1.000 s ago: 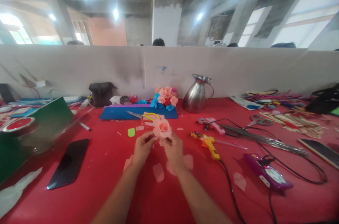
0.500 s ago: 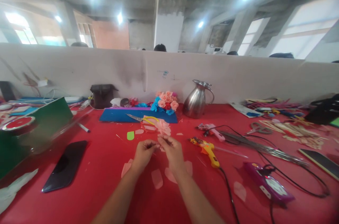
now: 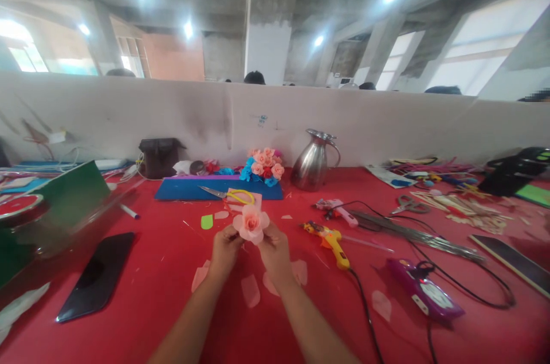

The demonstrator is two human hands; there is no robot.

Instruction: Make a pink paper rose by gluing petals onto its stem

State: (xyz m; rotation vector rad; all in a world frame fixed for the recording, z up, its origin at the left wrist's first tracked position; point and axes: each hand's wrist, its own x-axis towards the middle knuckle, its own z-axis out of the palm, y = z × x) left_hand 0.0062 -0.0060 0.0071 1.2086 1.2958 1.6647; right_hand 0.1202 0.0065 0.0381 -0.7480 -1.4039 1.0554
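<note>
A pink paper rose [image 3: 251, 222] stands upright between my two hands, its face turned towards me. My left hand [image 3: 225, 250] is closed round its base from the left. My right hand [image 3: 275, 249] pinches it from the right, fingers pressed together. Both hands hover just above the red tablecloth [image 3: 141, 295]. Loose pink petals [image 3: 250, 290] lie on the cloth under my wrists. Behind the rose lie yellow-handled scissors [image 3: 230, 195] on a blue sheet [image 3: 184, 188].
A yellow glue gun [image 3: 332, 237] with a black cord lies right of my hands, a pink one [image 3: 335, 209] beyond it. A steel jug [image 3: 313, 160], a paper-flower bunch [image 3: 262, 168], a black phone [image 3: 95, 275], a purple device [image 3: 425, 295] and wires [image 3: 412, 232] surround them.
The rose had tipped away and down half a second ago; it is now raised upright again facing me. Both hands stayed together in the same spot.
</note>
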